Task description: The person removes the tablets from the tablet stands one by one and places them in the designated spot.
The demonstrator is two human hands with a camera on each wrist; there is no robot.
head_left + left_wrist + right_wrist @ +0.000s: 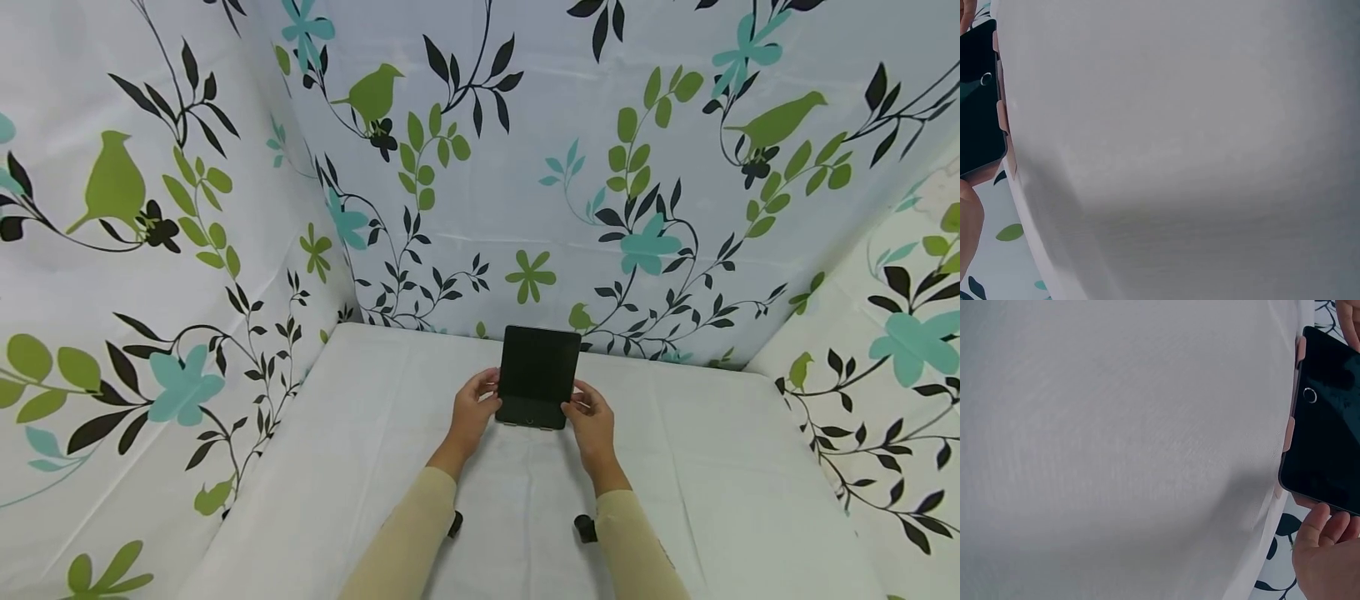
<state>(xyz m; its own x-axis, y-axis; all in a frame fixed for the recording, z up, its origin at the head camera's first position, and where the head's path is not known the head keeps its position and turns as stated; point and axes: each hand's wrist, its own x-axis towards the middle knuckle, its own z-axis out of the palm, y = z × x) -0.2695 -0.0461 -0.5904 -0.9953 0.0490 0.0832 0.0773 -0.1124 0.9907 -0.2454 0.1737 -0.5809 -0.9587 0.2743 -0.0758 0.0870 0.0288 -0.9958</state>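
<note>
A black tablet [538, 367] with a round home button is held upright, leaning back, near the far edge of the table. My left hand [476, 405] grips its left side, and my right hand [591, 417] its right side, low down, thumbs at the front edges. Pinkish tabs of a case or stand [1289, 434] show along the tablet's bottom edge. In the left wrist view only part of the tablet [979, 106] and of my left hand [969, 219] appear. The right wrist view shows my right hand's fingertips [1316, 519] at the tablet's side. The screen is dark.
A white cloth covers the table [420, 367]. Fabric walls with leaf, bird and flower prints [525, 167] rise at the back, left and right. Dark wrist-worn pieces [585, 528] show beside both sleeves [637, 542].
</note>
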